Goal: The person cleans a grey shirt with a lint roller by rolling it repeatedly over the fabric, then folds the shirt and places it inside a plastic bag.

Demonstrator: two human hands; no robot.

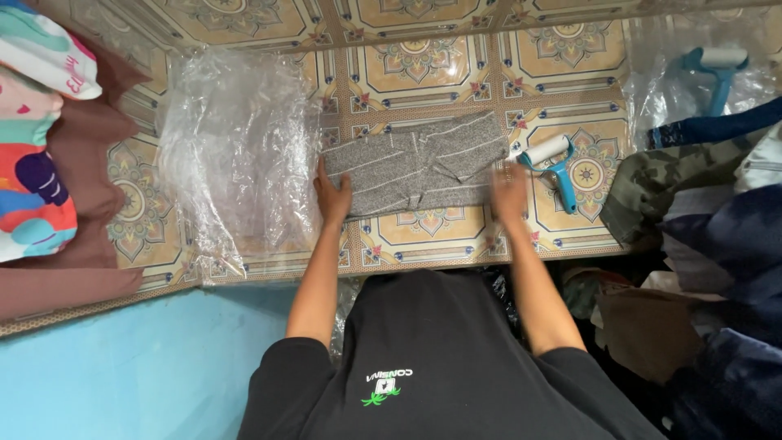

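Fingers flat and together on both sides; your left hand [333, 198] and right hand [508, 194] press the folded grey garment [415, 165]; lint roller [554, 167] just beside.

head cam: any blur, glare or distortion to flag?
Head view: right hand smeared by motion blur, left hand sharp; grey striped garment evenly lit and crisp; soft glare on the clear plastic sheet; wide-lens bending along the tiled surface edges; dark clothes pile underexposed.
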